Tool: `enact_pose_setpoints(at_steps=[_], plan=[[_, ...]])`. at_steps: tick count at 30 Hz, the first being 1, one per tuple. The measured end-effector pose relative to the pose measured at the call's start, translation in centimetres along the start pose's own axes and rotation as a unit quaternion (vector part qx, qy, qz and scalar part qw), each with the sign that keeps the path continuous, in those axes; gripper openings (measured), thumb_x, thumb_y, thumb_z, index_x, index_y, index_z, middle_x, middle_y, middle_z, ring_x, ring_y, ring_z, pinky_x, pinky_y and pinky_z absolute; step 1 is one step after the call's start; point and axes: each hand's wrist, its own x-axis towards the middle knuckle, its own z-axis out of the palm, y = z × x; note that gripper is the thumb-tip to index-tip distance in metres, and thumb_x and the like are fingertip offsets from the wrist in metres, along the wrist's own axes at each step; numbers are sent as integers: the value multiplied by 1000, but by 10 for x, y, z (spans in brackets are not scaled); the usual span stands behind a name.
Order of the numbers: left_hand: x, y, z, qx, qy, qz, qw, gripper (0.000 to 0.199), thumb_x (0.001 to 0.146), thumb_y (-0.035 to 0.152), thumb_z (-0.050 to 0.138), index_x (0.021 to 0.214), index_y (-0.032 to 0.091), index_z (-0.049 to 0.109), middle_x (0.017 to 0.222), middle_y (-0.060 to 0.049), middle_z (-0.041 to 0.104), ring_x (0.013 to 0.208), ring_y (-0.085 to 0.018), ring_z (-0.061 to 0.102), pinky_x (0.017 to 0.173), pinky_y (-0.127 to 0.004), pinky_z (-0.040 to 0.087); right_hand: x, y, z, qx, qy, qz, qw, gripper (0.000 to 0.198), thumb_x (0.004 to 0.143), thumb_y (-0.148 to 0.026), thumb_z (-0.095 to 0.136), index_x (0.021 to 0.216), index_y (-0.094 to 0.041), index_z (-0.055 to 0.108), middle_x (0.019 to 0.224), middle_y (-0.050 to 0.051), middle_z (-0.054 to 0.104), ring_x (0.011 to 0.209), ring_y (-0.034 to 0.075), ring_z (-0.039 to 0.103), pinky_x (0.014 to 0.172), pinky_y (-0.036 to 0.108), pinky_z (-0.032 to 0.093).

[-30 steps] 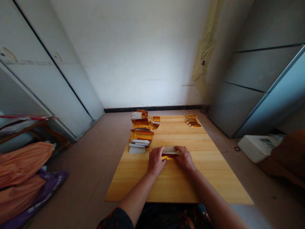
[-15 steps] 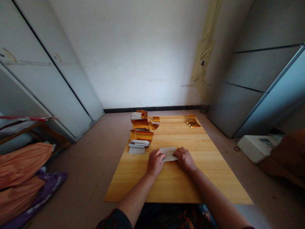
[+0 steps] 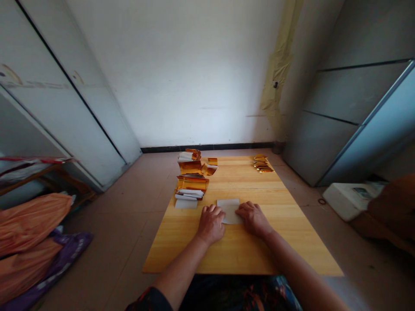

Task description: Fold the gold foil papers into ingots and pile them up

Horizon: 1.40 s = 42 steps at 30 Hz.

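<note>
A small whitish-grey sheet of paper [image 3: 231, 211] lies on the wooden table in front of me, with a crease across its upper part. My left hand [image 3: 211, 223] is closed on the sheet's left edge, its fingers curled. At the right edge my right hand [image 3: 255, 219] grips the paper with bent fingers; its thumb is mostly hidden. To the left of my hands stand stacks of gold foil paper [image 3: 193, 184] with whitish backs. One loose pale sheet [image 3: 186, 204] sticks out in front of them.
The wooden table [image 3: 233, 259] has a small pile of folded gold pieces [image 3: 262, 164] at its far right corner. Past the table is a white wall [image 3: 201, 77]. A grey cabinet [image 3: 343, 99] and a white box [image 3: 345, 201] stand right; orange cloth [image 3: 32, 220] lies left.
The near edge of the paper has come down toward me, and more of the sheet shows between my hands. My left hand has shifted slightly nearer; the foil stacks stay put.
</note>
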Motion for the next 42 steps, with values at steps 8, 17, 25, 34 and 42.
enact_pose_setpoints(at_steps=[8,17,25,34,42], plan=[[13,-2,15,9,21,-8,1000,20,84,25,55,68,18,65,83,-6,59,89,-21,51,76,-35,38,18,-8,-13,22,-25,99,995,20,85,-29,51,86,-23,70,97,7,64,96,21,52,78,30,39],[12,-9,34,-31,79,4,996,18,83,14,55,66,17,62,74,-3,58,79,-17,51,73,-30,41,56,-3,-11,22,-54,111,992,55,72,-21,55,126,-25,51,121,8,56,112,25,44,85,36,37],[11,-12,37,-58,99,13,993,16,82,13,56,68,17,63,73,-3,59,77,-16,52,73,-29,40,67,-6,-10,18,-69,124,990,46,72,-22,55,117,-23,58,113,8,58,107,23,47,81,32,35],[10,-11,37,-60,114,20,991,19,83,13,55,65,17,62,71,-3,58,76,-16,51,70,-28,40,69,-7,-4,20,-88,139,986,35,70,-21,57,104,-24,62,105,6,60,104,23,48,79,32,33],[10,-10,34,-45,98,19,994,20,85,15,52,70,19,65,74,-3,60,78,-16,52,73,-29,41,62,-11,-5,-3,-6,83,997,21,73,-16,56,93,-21,62,98,5,61,97,19,50,75,28,31]])
